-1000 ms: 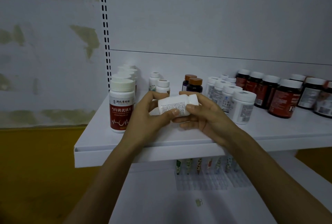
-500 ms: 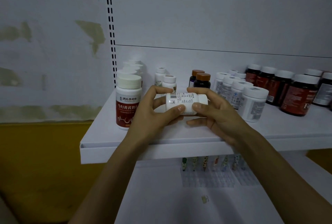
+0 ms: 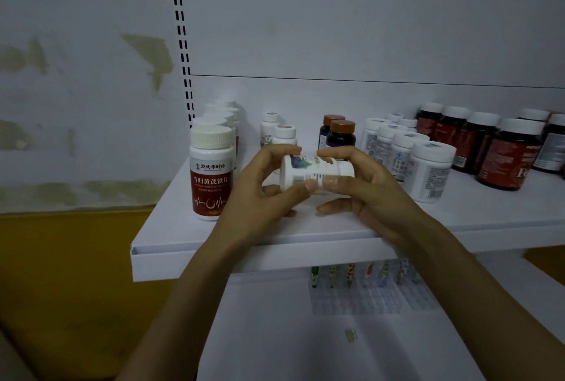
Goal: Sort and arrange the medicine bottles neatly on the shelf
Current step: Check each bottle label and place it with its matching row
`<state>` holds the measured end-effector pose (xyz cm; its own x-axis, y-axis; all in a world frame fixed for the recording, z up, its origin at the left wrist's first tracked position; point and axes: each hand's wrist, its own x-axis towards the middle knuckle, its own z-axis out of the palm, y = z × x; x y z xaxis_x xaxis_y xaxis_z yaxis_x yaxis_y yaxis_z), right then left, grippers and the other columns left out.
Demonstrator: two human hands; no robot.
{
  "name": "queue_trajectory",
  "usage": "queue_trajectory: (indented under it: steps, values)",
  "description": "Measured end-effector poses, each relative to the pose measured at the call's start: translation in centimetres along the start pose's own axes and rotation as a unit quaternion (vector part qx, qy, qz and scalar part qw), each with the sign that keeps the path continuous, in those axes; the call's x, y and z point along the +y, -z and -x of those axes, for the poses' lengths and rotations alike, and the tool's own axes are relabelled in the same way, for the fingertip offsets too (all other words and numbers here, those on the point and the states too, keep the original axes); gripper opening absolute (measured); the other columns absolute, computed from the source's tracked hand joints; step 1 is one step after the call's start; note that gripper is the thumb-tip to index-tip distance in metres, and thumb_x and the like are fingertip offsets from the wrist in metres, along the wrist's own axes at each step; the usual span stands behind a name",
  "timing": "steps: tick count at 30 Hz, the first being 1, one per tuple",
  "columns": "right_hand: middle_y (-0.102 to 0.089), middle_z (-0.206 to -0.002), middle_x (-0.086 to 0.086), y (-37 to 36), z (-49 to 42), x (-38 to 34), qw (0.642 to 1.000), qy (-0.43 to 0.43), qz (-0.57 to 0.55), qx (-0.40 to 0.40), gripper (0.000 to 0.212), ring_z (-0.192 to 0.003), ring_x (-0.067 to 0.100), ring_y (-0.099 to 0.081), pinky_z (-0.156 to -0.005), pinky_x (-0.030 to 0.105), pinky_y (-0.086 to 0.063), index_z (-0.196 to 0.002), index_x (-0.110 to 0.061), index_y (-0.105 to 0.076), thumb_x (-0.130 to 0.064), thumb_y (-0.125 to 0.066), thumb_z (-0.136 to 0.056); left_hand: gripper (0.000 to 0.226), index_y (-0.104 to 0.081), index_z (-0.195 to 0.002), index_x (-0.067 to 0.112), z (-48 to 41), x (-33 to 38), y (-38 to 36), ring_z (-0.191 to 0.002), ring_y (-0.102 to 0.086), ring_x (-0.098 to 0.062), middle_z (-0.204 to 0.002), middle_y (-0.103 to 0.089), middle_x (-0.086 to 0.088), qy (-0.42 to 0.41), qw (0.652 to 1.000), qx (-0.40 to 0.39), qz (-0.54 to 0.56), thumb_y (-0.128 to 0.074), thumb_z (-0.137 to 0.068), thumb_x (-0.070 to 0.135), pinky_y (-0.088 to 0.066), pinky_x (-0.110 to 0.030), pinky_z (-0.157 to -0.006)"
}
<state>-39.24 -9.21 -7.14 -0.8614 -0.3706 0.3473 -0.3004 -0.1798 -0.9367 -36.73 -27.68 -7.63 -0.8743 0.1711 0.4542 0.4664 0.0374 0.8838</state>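
At the left end of the white metal shelf (image 3: 171, 227) stands a row of tall white plastic bottles with red labels (image 3: 211, 172). Beside it the left hand (image 3: 253, 197) and the right hand (image 3: 370, 194) together hold a small white plastic pill bottle (image 3: 318, 174) on its side above the shelf's front, fingers curled round it. It looks light, stiff and smooth, and is best gripped round the labelled barrel. Further right stand squat white bottles (image 3: 428, 172), then dark red-labelled bottles (image 3: 501, 160).

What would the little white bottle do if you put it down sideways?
Probably roll: the white bottle is round and lies sideways between the left hand and right hand. Its plastic looks stiff and smooth, maybe slippery.
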Motion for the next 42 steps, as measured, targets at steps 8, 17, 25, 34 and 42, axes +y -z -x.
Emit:
queue_trajectory:
  steps: [8, 17, 25, 34, 42]
  values:
    - [-0.068, -0.106, 0.004, 0.2, 0.0, 0.3, 0.999, 0.029, -0.033, -0.018, 0.035, -0.099, 0.022, -0.066, -0.076, 0.037, -0.058, -0.102, -0.01, -0.058, 0.005, -0.063, -0.071, 0.03, -0.064, -0.106, 0.017, -0.3, -0.1, 0.4, -0.094, -0.068, -0.018, -0.109, -0.066, 0.0, 0.038, 0.999, -0.01, 0.029, -0.072, -0.079, 0.009, -0.059, -0.038, -0.078]
    - [-0.067, -0.098, -0.001, 0.6, 0.0, 0.6, 0.998, 0.051, -0.022, -0.006, 0.039, -0.093, 0.016, -0.064, -0.073, 0.026, -0.055, -0.099, -0.013, -0.057, 0.004, -0.069, -0.066, 0.042, -0.064, -0.105, 0.024, -0.3, -0.2, 0.4, -0.095, -0.068, -0.017, -0.11, -0.067, 0.001, 0.016, 1.0, -0.02, 0.014, -0.073, -0.064, 0.029, -0.058, -0.037, -0.081]
    - [-0.063, -0.117, 0.011, 0.0, 0.2, 0.3, 0.997, 0.038, -0.013, 0.06, 0.047, -0.103, 0.024, -0.067, -0.08, 0.039, -0.058, -0.119, -0.014, -0.052, -0.011, -0.07, -0.076, 0.037, -0.057, -0.104, 0.018, 0.0, -0.8, -0.2, -0.1, -0.063, -0.008, -0.116, -0.061, 0.007, -0.061, 0.994, 0.049, -0.075, -0.077, -0.074, 0.01, -0.056, -0.022, -0.075]
    - [-0.065, -0.105, -0.008, -1.4, -2.7, -5.6, 0.914, 0.098, 0.387, 0.076, 0.033, -0.087, 0.006, -0.066, -0.074, 0.027, -0.058, -0.113, -0.025, -0.064, -0.02, -0.075, -0.081, 0.065, -0.039, -0.14, 0.028, -0.7, -1.7, -1.3, -0.113, -0.054, -0.004, -0.127, -0.056, 0.014, -0.071, 0.966, 0.065, -0.241, -0.07, -0.083, 0.032, -0.046, -0.022, -0.093]
    - [-0.069, -0.096, 0.006, -2.2, -7.5, -7.1, 0.895, -0.023, 0.445, 0.019, 0.024, -0.077, 0.012, -0.069, -0.063, 0.024, -0.059, -0.11, -0.018, -0.061, -0.028, -0.065, -0.089, 0.068, -0.037, -0.141, 0.017, -0.9, -1.4, -0.7, -0.119, -0.051, -0.014, -0.137, -0.052, 0.0, -0.003, 0.968, 0.102, -0.231, -0.071, -0.083, 0.026, -0.036, -0.017, -0.089]
